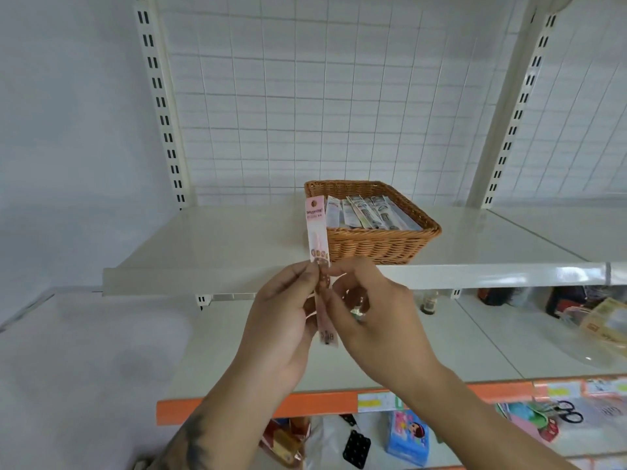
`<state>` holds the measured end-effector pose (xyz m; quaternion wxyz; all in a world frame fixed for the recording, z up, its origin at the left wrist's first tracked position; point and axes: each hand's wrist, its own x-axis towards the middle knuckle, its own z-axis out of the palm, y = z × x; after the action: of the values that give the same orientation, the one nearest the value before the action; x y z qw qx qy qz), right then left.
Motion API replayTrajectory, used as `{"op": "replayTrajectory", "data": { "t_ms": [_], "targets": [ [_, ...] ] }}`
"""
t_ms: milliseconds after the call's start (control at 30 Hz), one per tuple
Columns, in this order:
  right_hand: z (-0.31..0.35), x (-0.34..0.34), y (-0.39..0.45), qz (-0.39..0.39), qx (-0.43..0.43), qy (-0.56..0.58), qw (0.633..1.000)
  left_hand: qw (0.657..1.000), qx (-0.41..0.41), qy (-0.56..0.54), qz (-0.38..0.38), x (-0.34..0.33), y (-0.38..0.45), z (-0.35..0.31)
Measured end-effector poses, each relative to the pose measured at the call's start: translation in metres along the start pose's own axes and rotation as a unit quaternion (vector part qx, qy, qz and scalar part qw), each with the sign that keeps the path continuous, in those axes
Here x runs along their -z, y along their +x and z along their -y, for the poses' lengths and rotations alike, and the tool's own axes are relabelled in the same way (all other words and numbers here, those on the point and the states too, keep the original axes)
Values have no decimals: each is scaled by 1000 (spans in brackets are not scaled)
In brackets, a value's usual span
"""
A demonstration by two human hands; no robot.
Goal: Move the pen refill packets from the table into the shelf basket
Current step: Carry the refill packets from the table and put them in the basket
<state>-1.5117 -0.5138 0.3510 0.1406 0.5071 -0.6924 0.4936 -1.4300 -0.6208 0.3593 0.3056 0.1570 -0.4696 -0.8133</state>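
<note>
My arms are bare, no sleeves, watch or rings on my left hand [281, 320] or right hand [376, 323]. A dark tattoo [193, 442] marks my left forearm.

Two hands [285, 320] [376, 320] were in view, with one pink packet [318, 232] between their fingers [307, 276]. Beyond the fingers stood one basket [380, 244] with about six packets [368, 212] in it; overlap made that count uncertain.
</note>
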Motion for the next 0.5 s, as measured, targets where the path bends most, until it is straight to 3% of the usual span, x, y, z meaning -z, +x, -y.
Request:
{"op": "replayTrajectory", "data": {
  "t_ms": [100,167,200,233,300,367,400,433,500],
  "targets": [
    [5,9,10,-7,-17,23,1000,1000,-4,-1,13,-5,0,-8],
    [11,17,26,-13,-35,49,998,987,-96,127,0,0,2,-11],
    [12,22,38,-21,-53,59,997,960,-168,221,-25,7,5,-11],
    [11,27,53,-30,-75,63,995,914,-245,319,-55,16,9,-10],
    [4,36,89,-40,-124,59,990,766,-347,534,-92,38,21,-5],
    [-5,42,125,-41,-170,45,983,626,-339,695,-104,61,33,4],
    [-10,42,140,-35,-190,19,981,581,-317,743,-103,69,38,8],
    [-17,41,154,-20,-209,-21,977,557,-299,769,-96,76,42,11],
    [-33,33,176,36,-248,-104,963,541,-296,784,-78,85,46,16]
  ]
}}
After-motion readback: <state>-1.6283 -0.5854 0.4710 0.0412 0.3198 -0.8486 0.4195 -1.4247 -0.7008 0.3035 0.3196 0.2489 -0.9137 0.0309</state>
